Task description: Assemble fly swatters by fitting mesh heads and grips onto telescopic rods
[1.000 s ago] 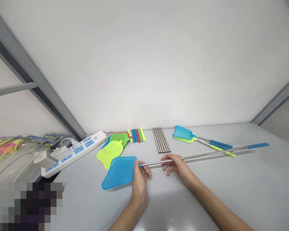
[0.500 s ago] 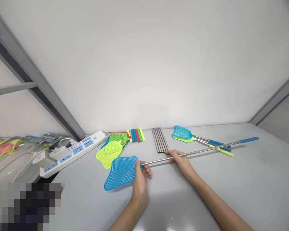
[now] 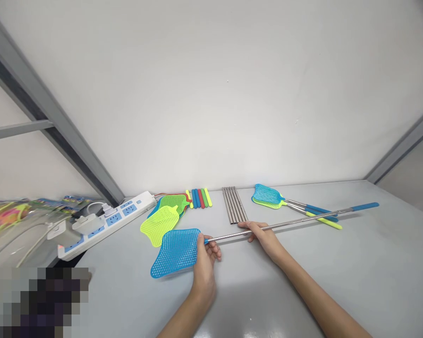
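Observation:
A blue fly swatter with a long extended metal rod and a blue grip lies across both my hands, its head to the left and its grip to the right. My left hand is closed at the neck, with the thumb on the edge of the head. On the rod, my right hand is closed with fingers around it, to the right of my left hand. Just beyond my right fingertips lies a row of several bare metal rods.
Loose swatter heads in yellow, green, blue and red lie at left. Several coloured grips stand in a row by the wall. Swatters with handles lie at back right. A white power strip with plugs runs along the left edge.
The swatter and my left hand have shifted very slightly left. My right hand has slid a little left along the rod.

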`<state>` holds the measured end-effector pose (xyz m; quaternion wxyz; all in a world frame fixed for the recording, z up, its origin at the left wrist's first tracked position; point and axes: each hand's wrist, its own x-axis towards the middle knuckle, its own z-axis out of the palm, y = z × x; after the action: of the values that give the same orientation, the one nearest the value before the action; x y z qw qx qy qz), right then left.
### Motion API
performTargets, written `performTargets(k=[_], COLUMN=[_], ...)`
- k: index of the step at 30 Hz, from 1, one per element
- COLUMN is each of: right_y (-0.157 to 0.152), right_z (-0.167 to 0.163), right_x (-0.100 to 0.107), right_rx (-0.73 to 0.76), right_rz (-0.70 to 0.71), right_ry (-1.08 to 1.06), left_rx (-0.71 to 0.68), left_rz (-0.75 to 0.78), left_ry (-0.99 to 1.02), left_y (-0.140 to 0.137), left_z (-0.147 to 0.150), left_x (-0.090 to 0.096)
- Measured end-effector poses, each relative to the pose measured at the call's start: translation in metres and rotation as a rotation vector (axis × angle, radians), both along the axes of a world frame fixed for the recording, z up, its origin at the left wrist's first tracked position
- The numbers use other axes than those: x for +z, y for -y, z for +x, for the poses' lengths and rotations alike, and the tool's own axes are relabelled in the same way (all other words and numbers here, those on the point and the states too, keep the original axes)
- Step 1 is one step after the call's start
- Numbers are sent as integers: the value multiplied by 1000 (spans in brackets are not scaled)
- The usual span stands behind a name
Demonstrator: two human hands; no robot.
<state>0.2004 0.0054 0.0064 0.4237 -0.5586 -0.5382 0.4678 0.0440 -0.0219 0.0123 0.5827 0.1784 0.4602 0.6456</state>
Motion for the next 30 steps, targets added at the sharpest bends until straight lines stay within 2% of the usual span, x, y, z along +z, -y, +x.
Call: performTargets(k=[15, 19, 21, 24, 26, 28, 30], right_y=[-1, -1, 1, 2, 0, -6, -13], right_z=[-2, 2, 6, 12, 15, 18, 20], right_x=[-3, 2, 9, 16, 13, 4, -8], right_rx=[-10, 136, 247, 309, 218, 53, -15], right_rz=[12, -30, -8, 51, 130, 197, 184], right_ry=[-31, -93, -87, -11, 58, 107, 113], left_rx=[5, -8, -13, 35, 97, 153, 187], left_rz=[-21, -27, -27, 5, 50, 83, 94], left_ry=[12, 43, 55, 66, 70, 63, 42], left_y=[-1, -1, -1, -1, -1, -1, -1], left_z=[-1, -3, -4, -7, -9, -10, -11], left_x=[0, -2, -3, -1, 2, 5, 6])
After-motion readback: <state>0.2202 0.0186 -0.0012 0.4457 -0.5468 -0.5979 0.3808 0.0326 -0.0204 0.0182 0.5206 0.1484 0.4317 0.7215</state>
